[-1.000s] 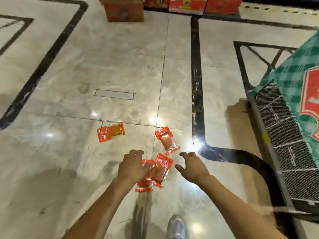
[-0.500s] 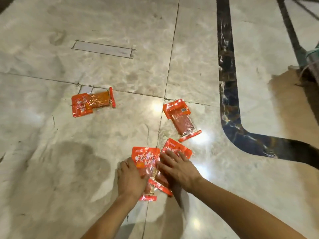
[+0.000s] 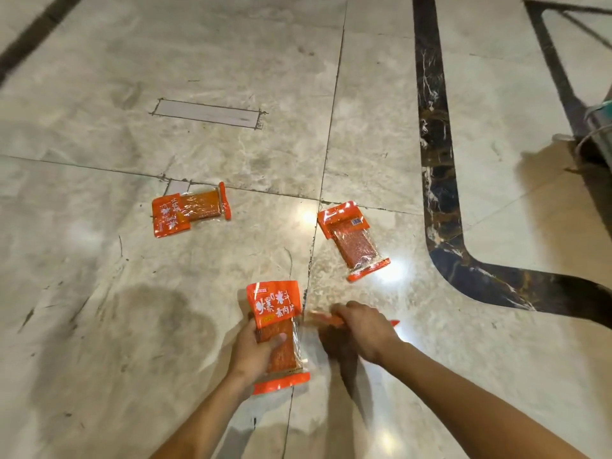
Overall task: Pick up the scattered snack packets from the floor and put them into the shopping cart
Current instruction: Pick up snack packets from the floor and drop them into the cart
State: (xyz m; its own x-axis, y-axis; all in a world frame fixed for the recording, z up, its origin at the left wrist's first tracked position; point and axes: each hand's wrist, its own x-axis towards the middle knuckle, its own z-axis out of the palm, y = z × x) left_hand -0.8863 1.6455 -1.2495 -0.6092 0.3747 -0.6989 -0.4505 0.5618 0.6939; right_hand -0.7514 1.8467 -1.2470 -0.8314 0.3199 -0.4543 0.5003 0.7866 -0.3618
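My left hand (image 3: 255, 351) grips an orange snack packet (image 3: 276, 313) with white lettering, held upright just above the marble floor. To its right, my right hand (image 3: 362, 329) grips a second orange packet (image 3: 326, 319); that packet is blurred and mostly hidden under the fingers. A third packet (image 3: 352, 240) lies flat on the floor beyond my right hand, and a fourth packet (image 3: 188, 210) lies further left. Only a small corner of the shopping cart (image 3: 601, 124) shows at the right edge.
The floor is pale polished marble with a dark inlaid stripe (image 3: 440, 193) curving off to the right. A rectangular floor hatch (image 3: 207, 113) sits beyond the packets. Light glare spots lie near the third packet.
Both hands came down onto the two near packets, then took hold of them. The left packet is now lifted upright and the right one pulled aside. The view dropped closer to the floor.
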